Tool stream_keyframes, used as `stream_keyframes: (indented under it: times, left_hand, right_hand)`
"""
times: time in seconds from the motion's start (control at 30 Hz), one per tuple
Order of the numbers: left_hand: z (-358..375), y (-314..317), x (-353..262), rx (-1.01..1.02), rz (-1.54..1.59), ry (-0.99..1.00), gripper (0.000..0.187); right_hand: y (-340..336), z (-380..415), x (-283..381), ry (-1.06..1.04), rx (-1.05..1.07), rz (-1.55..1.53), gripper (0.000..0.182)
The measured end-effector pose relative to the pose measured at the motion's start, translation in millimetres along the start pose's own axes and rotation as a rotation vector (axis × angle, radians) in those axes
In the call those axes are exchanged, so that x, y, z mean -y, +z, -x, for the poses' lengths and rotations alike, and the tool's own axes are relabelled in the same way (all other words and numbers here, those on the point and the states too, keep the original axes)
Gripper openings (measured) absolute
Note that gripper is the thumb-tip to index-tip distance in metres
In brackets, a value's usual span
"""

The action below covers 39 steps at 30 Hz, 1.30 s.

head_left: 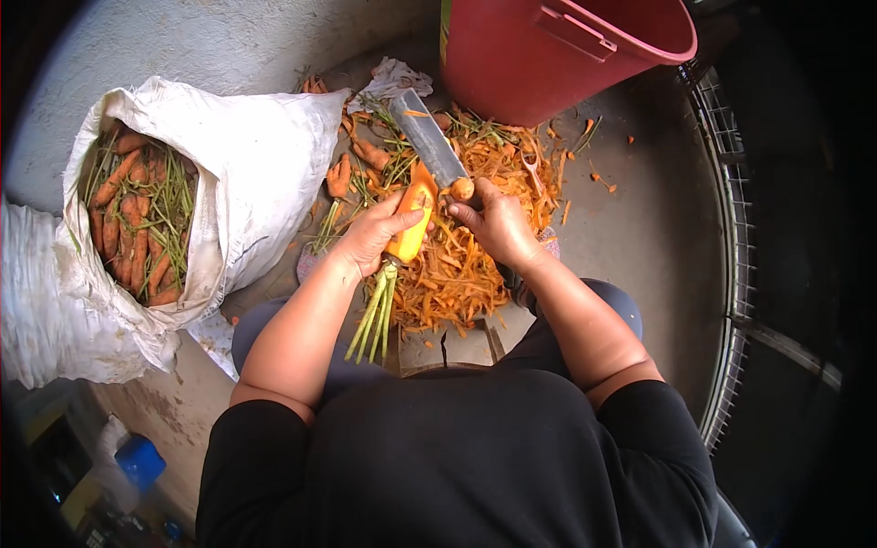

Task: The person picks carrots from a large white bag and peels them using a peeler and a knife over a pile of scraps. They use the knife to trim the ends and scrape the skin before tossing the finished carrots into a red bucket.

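A partly peeled carrot, orange-yellow with green stalks hanging down, is held in my left hand, fingers wrapped round it. My right hand is closed on a knife, whose wide grey blade points up and left beyond the carrot. A round orange-brown piece sits at the lower end of the blade, beside my right fingers. The blade's lower part lies close to the carrot's upper end. Beneath both hands spreads a heap of orange peelings. The knife's handle is mostly hidden by my right hand.
An open white sack full of carrots stands at the left. A large red bucket is at the top. Unpeeled carrots and green stalks lie behind the peelings. A curved wire rack runs along the right.
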<state>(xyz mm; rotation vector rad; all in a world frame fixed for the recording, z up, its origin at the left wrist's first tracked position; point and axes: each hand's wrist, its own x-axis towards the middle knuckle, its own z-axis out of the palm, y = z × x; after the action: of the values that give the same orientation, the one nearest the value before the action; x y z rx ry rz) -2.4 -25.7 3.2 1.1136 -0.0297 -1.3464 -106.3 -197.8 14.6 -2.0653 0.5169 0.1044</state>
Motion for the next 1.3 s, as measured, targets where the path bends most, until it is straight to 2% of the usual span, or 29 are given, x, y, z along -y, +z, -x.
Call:
stream_keyframes:
  times: [0.17, 0.37, 0.47, 0.57, 0.67, 0.77, 0.83, 0.87, 1.0, 1.07, 1.17, 1.23, 1.27, 1.3]
  left_hand:
    - [2, -4, -2, 0.078, -0.009, -0.015, 0.059]
    - [5, -1, -5, 0.122, -0.064, -0.044, 0.062]
    - [7, 1, -8, 0.137, -0.072, -0.072, 0.059]
    - [7, 0, -8, 0.153, -0.093, -0.092, 0.056]
    - [6, -3, -4, 0.194, -0.114, -0.164, 0.051]
    - [4, -7, 3, 0.197, -0.121, -0.183, 0.048]
    - [1, -6, 6, 0.169, -0.091, -0.151, 0.049]
    - [1, -6, 5, 0.133, -0.087, -0.147, 0.055]
    - [9, -4, -9, 0.234, 0.112, -0.136, 0.062]
    - [6, -6, -5, 0.111, -0.001, -0.144, 0.060]
    - [1, -3, -4, -0.050, -0.124, -0.135, 0.051]
    - [-1, -1, -4, -0.110, -0.168, -0.116, 0.045]
    - [-1, 1, -4, -0.108, -0.161, -0.086, 0.027]
    - [-3, 2, -4, -0.128, -0.190, -0.087, 0.025]
  right_hand:
    - [1, 2, 6, -0.007, -0.047, 0.060, 0.024]
    - [1, 1, 3, -0.039, 0.013, 0.133, 0.026]
    - [6, -1, -7, -0.034, 0.092, -0.011, 0.026]
    - [-3, 2, 5, -0.043, 0.174, -0.007, 0.027]
    - [-7, 5, 14, -0.055, 0.321, 0.161, 0.028]
    - [0, 4, 4, -0.083, 0.276, 0.213, 0.027]
    - [3, 2, 5, 0.017, 0.258, 0.070, 0.029]
    - [3, 1, 5, 0.065, 0.247, 0.000, 0.030]
    - [8, -4, -5, 0.088, 0.128, -0.073, 0.028]
    - [3, -2, 3, 0.080, 0.024, -0.017, 0.025]
    - [10, -2, -8, -0.082, -0.153, 0.158, 0.021]
    - [12, 9, 2, -0.180, -0.072, 0.265, 0.016]
    - [15, 14, 8, -0.194, -0.021, 0.382, 0.011]
    - [18, 17, 7, -0.239, 0.024, 0.470, 0.012]
